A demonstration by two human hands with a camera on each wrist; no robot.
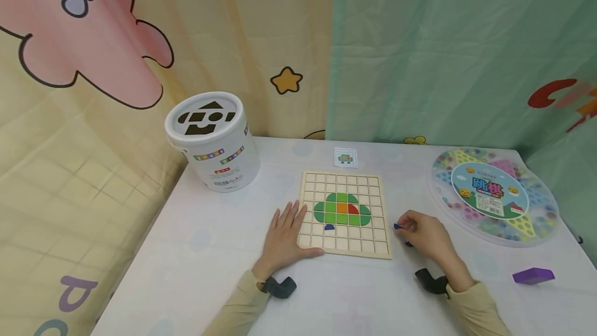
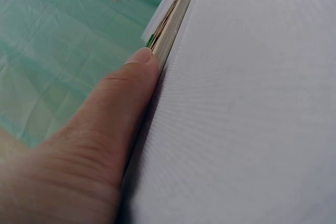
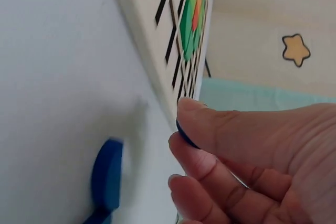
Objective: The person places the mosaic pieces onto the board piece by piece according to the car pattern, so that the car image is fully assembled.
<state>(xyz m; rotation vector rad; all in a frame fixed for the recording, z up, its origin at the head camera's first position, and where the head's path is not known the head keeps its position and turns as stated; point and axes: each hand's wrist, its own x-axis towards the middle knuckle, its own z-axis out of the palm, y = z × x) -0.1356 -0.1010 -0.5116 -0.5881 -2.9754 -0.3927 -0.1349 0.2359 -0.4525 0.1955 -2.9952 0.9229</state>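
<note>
A square wooden grid board (image 1: 383, 250) lies on the table, with green, orange and red tiles (image 1: 342, 207) forming a car-like picture. Below them sits a dark blue half-round tile (image 1: 329, 227). My left hand (image 1: 282, 237) rests with spread fingers along the board's left edge, its thumb at the front edge. Just right of the board, my right hand (image 1: 429, 235) pinches a small blue tile (image 3: 185, 136) between thumb and finger; the fingers hide most of it. Beneath that hand, more blue pieces (image 3: 106, 174) lie on the table in the right wrist view.
A small pattern card (image 1: 345, 158) lies behind the board. At the back left stands a white bucket (image 1: 224, 159) with a shape-hole lid. A round game box (image 1: 494, 196) occupies the right side, and a purple block (image 1: 533, 276) lies in front of it.
</note>
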